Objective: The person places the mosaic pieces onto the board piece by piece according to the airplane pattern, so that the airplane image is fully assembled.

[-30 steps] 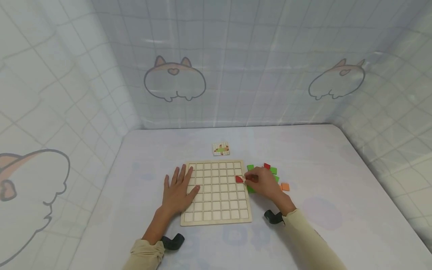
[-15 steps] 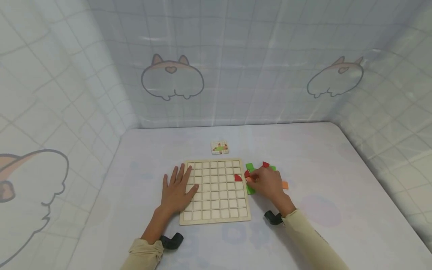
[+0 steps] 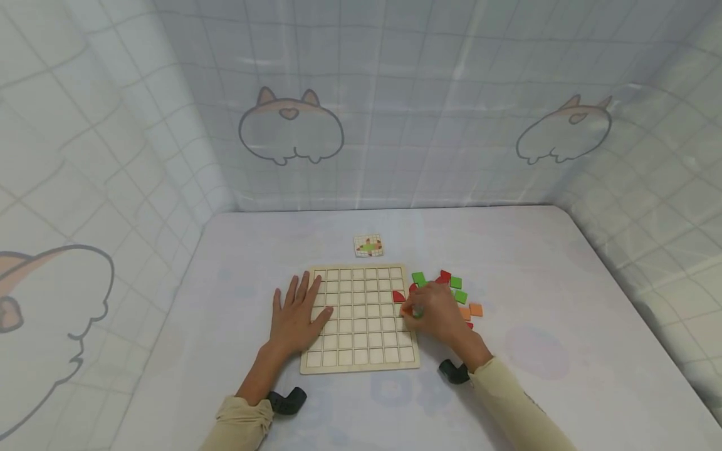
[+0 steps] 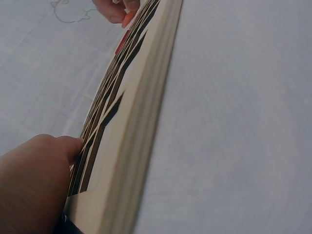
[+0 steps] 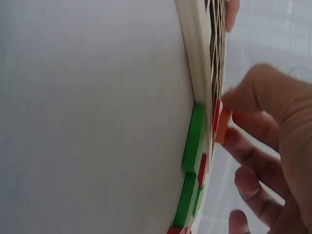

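Note:
A wooden grid board lies on the table, with a red quarter-circle tile set in a cell near its right edge. My left hand rests with spread fingers over the board's left side, thumb on the grid. Between thumb and fingertips my right hand pinches an orange tile, right at the board's right edge. The right wrist view shows that tile close beside the red one, with the remaining fingers loosely bent. In the left wrist view the orange tile appears at the board's far end.
Loose green tiles, red tiles and orange tiles lie right of the board, partly hidden by my right hand. A small pattern card lies behind the board. A tiled-print wall rises behind the table.
My right hand has moved from the loose tiles left and toward me to the board's edge, now with the orange tile. My left hand stays in place.

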A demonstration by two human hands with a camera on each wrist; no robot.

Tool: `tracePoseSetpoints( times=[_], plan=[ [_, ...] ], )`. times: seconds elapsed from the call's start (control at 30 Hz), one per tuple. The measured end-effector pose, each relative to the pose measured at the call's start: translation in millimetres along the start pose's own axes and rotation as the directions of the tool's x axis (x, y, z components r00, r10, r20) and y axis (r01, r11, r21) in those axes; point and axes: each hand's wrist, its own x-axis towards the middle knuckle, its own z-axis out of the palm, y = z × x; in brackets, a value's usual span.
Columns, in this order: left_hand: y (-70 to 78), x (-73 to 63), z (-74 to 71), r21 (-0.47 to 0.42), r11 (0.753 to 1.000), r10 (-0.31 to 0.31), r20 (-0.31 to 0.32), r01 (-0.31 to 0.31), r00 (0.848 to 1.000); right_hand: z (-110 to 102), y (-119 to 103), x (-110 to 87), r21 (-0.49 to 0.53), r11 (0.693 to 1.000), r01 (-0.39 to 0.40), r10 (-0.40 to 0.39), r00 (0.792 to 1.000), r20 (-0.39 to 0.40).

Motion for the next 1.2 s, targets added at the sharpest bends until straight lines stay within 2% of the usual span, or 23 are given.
tracePoseSetpoints(
  times=[0.13, 0.23, 0.37, 0.47, 0.63, 0.73, 0.83, 0.93, 1.1, 1.2],
  plan=[
    [-0.6, 0.1, 1.3, 0.002, 1.0, 0.002, -0.006, -0.002, 1.0, 1, -3, -0.4, -0.006, 0.999, 0.044, -0.043, 0.996, 0.077],
    [-1.0, -0.2, 2.5, -0.003, 1.0, 0.006, -0.013, -0.006, 1.0, 2, -3, 2.1, -0.02, 0.996, 0.086, -0.083, 0.991, 0.104],
    [-0.6, -0.7, 3.3, -0.011, 1.0, 0.008, -0.011, -0.008, 1.0, 4, -1, 5.1, -0.019, 0.991, 0.136, -0.133, 0.986, 0.104],
    [-0.5, -0.6, 3.1, -0.01, 1.0, 0.007, -0.014, -0.007, 1.0, 4, 3, 5.3, 0.022, 0.99, 0.137, -0.138, 0.986, 0.09],
    [-3.0, 0.1, 4.8, -0.005, 1.0, 0.01, -0.026, -0.01, 1.0, 3, 14, 5.7, 0.092, 0.992, 0.085, -0.088, 0.996, 0.025],
    [-4.4, 0.0, 5.8, -0.006, 1.0, 0.009, -0.031, -0.009, 0.999, 3, 21, 8.4, 0.0, 0.999, 0.043, -0.043, 0.999, -0.002],
    [-5.2, -0.6, 6.7, -0.008, 1.0, 0.011, -0.031, -0.012, 0.999, 4, 25, 10.4, -0.115, 0.993, -0.004, 0.007, 0.999, 0.032],
    [-5.6, -1.8, 7.5, -0.013, 1.0, 0.012, -0.024, -0.012, 1.0, 5, 26, 10.7, -0.181, 0.983, -0.036, 0.05, 0.996, 0.075],
    [-5.3, -2.2, 8.3, -0.015, 1.0, 0.013, -0.033, -0.014, 0.999, 6, 25, 11.5, -0.215, 0.973, -0.082, 0.102, 0.991, 0.085],
    [-5.0, -1.0, 9.2, -0.013, 1.0, 0.018, -0.042, -0.019, 0.999, 4, 25, 11.5, -0.187, 0.976, -0.113, 0.131, 0.987, 0.09]
  ],
)
